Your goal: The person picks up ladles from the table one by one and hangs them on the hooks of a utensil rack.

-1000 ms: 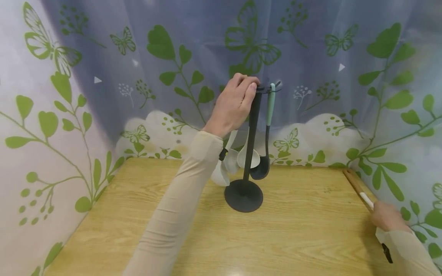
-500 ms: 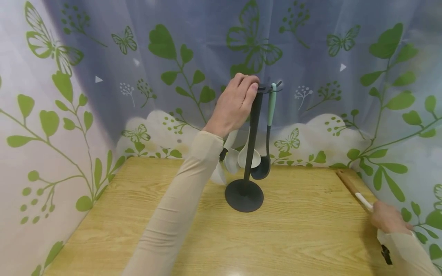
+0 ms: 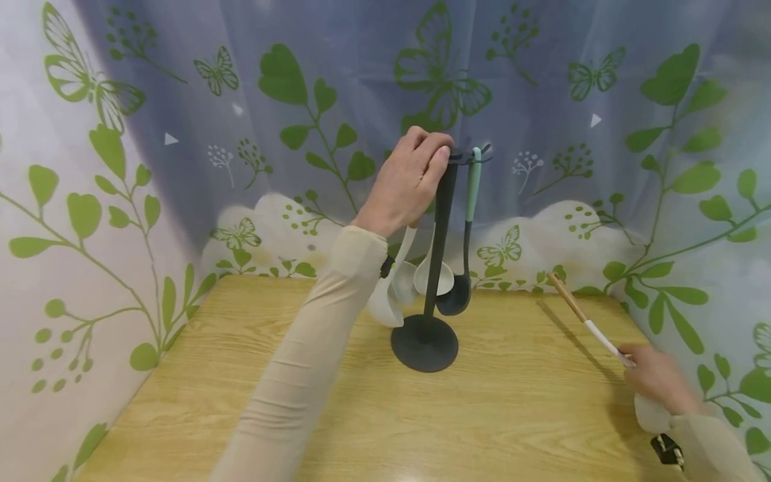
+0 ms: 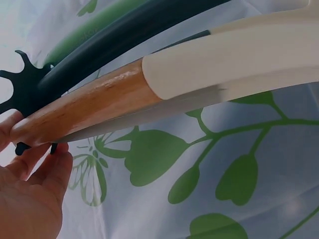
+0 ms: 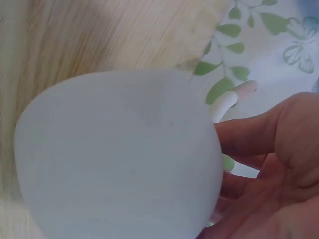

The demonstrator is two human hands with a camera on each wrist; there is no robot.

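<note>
My left hand (image 3: pixel 402 181) grips the top of a black utensil stand (image 3: pixel 441 241), fingers curled around its hooks. In the left wrist view, a wooden-handled white utensil (image 4: pixel 239 64) hangs close by those fingers. My right hand (image 3: pixel 659 378) holds a white kitchen utensil with a wooden handle end (image 3: pixel 566 294) by its white neck, raised over the table at the right. Its broad, rounded white head (image 5: pixel 119 154) fills much of the right wrist view. From the stand also hang a black ladle (image 3: pixel 456 294) with a green handle, a white ladle (image 3: pixel 447 279) and other pale utensils.
The stand's round black base (image 3: pixel 424 348) rests on a wood-grain table (image 3: pixel 512 408). Patterned curtains with green leaves and butterflies (image 3: pixel 593 70) enclose the back and both sides. The raised utensil casts a shadow on the table.
My right hand has lifted the utensil from the table's right edge and moved slightly left, its wooden end swinging left and up. My left hand has stayed on the stand.
</note>
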